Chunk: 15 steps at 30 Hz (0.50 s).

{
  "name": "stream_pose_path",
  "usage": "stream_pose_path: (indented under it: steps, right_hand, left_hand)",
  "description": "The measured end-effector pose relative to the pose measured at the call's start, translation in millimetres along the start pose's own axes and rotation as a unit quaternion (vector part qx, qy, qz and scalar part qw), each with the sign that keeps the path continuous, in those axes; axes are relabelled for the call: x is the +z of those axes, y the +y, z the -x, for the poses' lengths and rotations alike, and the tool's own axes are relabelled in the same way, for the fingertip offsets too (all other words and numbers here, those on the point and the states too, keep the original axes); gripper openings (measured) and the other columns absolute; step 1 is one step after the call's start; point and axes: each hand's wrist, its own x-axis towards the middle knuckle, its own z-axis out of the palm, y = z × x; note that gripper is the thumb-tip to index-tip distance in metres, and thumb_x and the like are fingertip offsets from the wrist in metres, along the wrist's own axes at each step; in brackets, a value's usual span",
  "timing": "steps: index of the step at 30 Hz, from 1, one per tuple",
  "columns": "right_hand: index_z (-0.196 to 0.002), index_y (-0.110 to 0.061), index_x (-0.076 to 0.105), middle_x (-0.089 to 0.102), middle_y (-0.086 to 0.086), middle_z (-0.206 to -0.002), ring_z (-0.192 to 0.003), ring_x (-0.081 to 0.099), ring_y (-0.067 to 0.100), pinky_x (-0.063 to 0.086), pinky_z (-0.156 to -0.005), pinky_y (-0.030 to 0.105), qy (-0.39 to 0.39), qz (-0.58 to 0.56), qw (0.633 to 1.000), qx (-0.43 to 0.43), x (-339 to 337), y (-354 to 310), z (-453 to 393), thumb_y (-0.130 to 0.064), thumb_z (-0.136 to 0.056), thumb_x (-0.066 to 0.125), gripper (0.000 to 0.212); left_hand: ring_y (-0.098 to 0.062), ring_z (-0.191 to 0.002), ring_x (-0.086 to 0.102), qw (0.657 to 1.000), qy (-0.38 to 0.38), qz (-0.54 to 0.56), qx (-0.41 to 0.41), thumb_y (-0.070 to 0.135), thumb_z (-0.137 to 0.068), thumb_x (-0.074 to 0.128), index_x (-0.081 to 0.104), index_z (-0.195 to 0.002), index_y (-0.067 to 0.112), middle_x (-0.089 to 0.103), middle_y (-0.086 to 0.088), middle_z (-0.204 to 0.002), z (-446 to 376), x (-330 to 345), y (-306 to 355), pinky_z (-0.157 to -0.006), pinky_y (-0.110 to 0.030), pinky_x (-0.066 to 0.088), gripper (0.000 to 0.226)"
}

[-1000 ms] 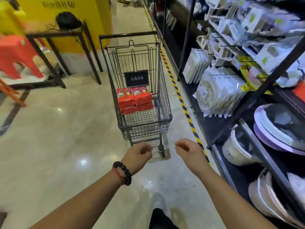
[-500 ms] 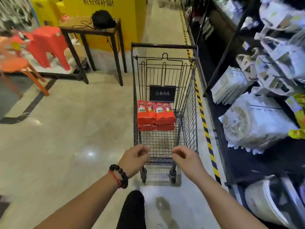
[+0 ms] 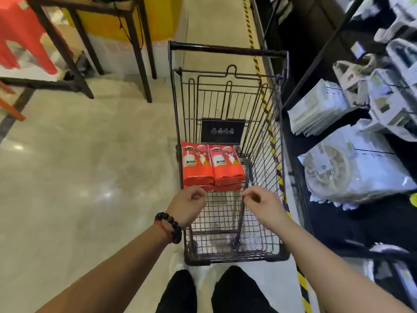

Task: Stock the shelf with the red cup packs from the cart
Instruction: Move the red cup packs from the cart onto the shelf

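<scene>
1. I am standing at the front end of the wire shopping cart [image 3: 228, 159], with the black shelf [image 3: 300, 141] running along its right side, already carrying clear-wrapped plates [image 3: 345, 170].
2. The red cup packs [image 3: 212, 166] are lying side by side in the cart's basket toward its handle end, with more red packs stacked under them.
3. I am holding my left hand [image 3: 188, 205] and right hand [image 3: 262, 203] above the cart's near rim, fingers curled and gripping nothing.
4. I judge the reach is best made over the rim, one hand per top pack, gripping the sides so the wrapping is not crushing.
5. How many packs are lying beneath is hidden; the label print is too small for reading, and the free shelf spot is not showing.
</scene>
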Motion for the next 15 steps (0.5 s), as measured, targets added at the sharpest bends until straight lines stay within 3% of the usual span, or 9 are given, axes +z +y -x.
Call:
stream_pose_path:
  steps: [4, 8, 10, 13, 15]
  right_hand:
    - [-0.095, -0.026, 0.067, 0.067, -0.002, -0.081, -0.055, 0.050, 0.006, 0.038, -0.046, 0.009, -0.010, 0.009, 1.000, 0.016, 0, 7, -58, -0.013, -0.094, 0.058, 0.016]
    - [-0.099, -0.020, 0.068, 0.062, -0.005, -0.080, -0.052, 0.049, 0.008, 0.035, -0.040, 0.010, -0.041, -0.008, 0.998, 0.045, 4, 26, -126, -0.008, -0.094, 0.057, 0.016]
    - [-0.097, -0.020, 0.068, 0.062, -0.007, -0.078, -0.056, 0.053, 0.011, 0.038, -0.043, 0.013, -0.055, -0.013, 0.997, 0.061, 8, 38, -164, -0.011, -0.094, 0.058, 0.014]
    - [-0.085, -0.022, 0.068, 0.061, -0.007, -0.076, -0.067, 0.057, 0.014, 0.042, -0.058, 0.025, -0.060, -0.063, 0.988, 0.125, 16, 56, -226, -0.013, -0.091, 0.058, 0.015]
    - [-0.079, -0.019, 0.068, 0.061, -0.002, -0.070, -0.062, 0.054, 0.017, 0.040, -0.056, 0.026, -0.059, -0.124, 0.971, 0.195, 26, 74, -264, -0.011, -0.089, 0.059, 0.016]
  left_hand:
    - [-0.008, -0.064, 0.051, 1.000, -0.010, 0.006, -0.026, 0.011, -0.090, 0.055, 0.061, -0.086, 0.021, 0.057, 0.006, -0.078, -49, -2, 7, -0.054, -0.015, 0.043, 0.013]
    - [-0.009, -0.073, 0.054, 0.997, -0.009, -0.014, -0.071, 0.014, -0.091, 0.057, 0.061, -0.102, 0.019, 0.061, 0.002, -0.094, -100, 3, 6, -0.060, -0.020, 0.043, 0.013]
    - [-0.010, -0.070, 0.054, 0.994, 0.000, 0.014, -0.107, 0.014, -0.091, 0.058, 0.061, -0.100, 0.020, 0.062, 0.005, -0.093, -121, 7, 5, -0.059, -0.022, 0.044, 0.011]
    - [-0.012, -0.081, 0.060, 0.988, 0.014, 0.056, -0.142, 0.011, -0.088, 0.061, 0.064, -0.094, 0.021, 0.067, 0.008, -0.091, -150, 15, 5, -0.072, -0.026, 0.047, 0.012]
    - [-0.008, -0.080, 0.059, 0.981, 0.024, 0.082, -0.174, 0.008, -0.086, 0.062, 0.066, -0.095, 0.018, 0.067, 0.009, -0.088, -165, 19, 1, -0.074, -0.026, 0.045, 0.013]
